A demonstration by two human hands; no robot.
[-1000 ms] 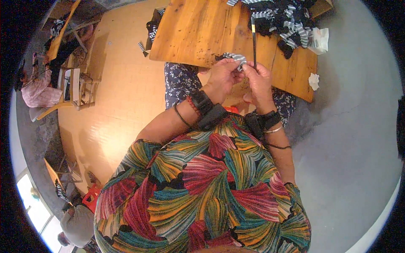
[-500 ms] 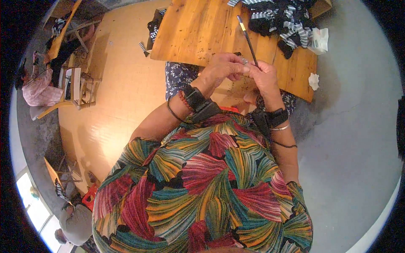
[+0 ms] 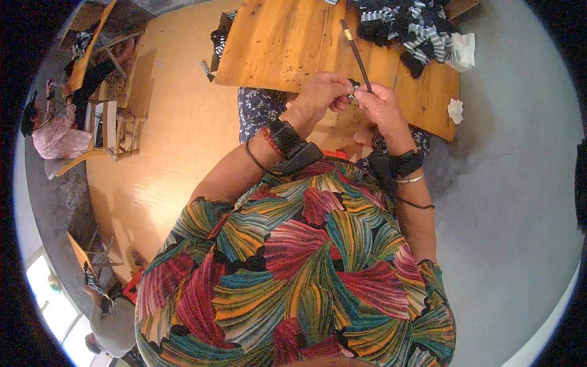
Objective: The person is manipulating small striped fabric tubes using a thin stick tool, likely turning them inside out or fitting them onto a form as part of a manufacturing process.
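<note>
My two hands meet over the near edge of the wooden table. The right hand is closed around a thin dark stick, which slants up and away and has a pale gold band near its far end. My left hand is closed in a pinch beside the right fingertips. Between the two sets of fingers shows a small black-and-pale piece, perhaps striped cloth; its shape is mostly hidden. A heap of black and grey-white striped cloth pieces lies at the table's far right.
The wooden table carries small dark specks. A white plastic bag hangs at its right edge, with a crumpled white scrap nearby. One striped piece lies left of the table by a box. Other people sit at tables on the left.
My hands have drawn slightly apart at the fingertips, baring more of the small piece. The stick has turned a little and shifted left.
</note>
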